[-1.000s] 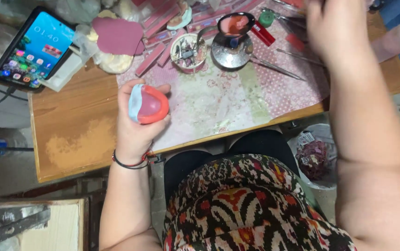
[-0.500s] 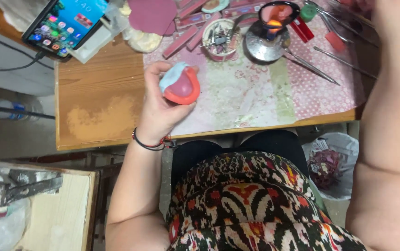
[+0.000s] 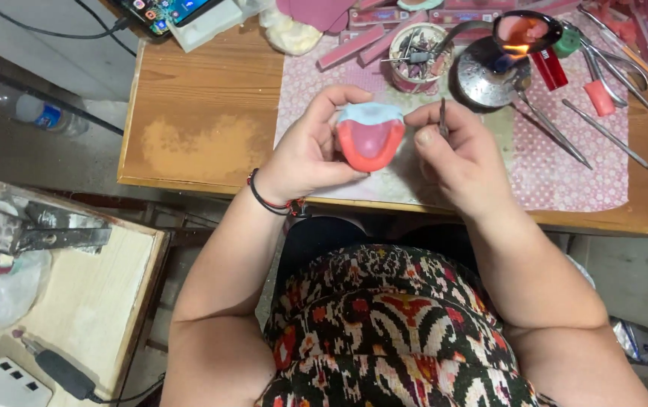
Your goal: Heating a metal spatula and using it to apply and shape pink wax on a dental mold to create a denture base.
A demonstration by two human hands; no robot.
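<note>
My left hand point(image 3: 305, 151) grips a dental model point(image 3: 370, 134), pale blue on top with a red-pink wax base, above the front edge of the wooden table point(image 3: 203, 113). My right hand point(image 3: 460, 154) sits just right of the model, pinching a thin metal instrument point(image 3: 442, 117) that points upward. Thumb and fingertips of the right hand nearly touch the model's right side. A black and red bracelet circles my left wrist.
A small burner point(image 3: 490, 71) with a live flame stands behind my hands, beside a cup of tools point(image 3: 417, 54), pink wax sticks point(image 3: 354, 47) and several metal instruments point(image 3: 565, 128) on a patterned mat. A phone point(image 3: 166, 9) lies far left. A side bench point(image 3: 60, 286) stands lower left.
My right hand came down from the back of the table with a thin instrument and now sits beside the model. The view shifted, and the model turned its red base toward me.
</note>
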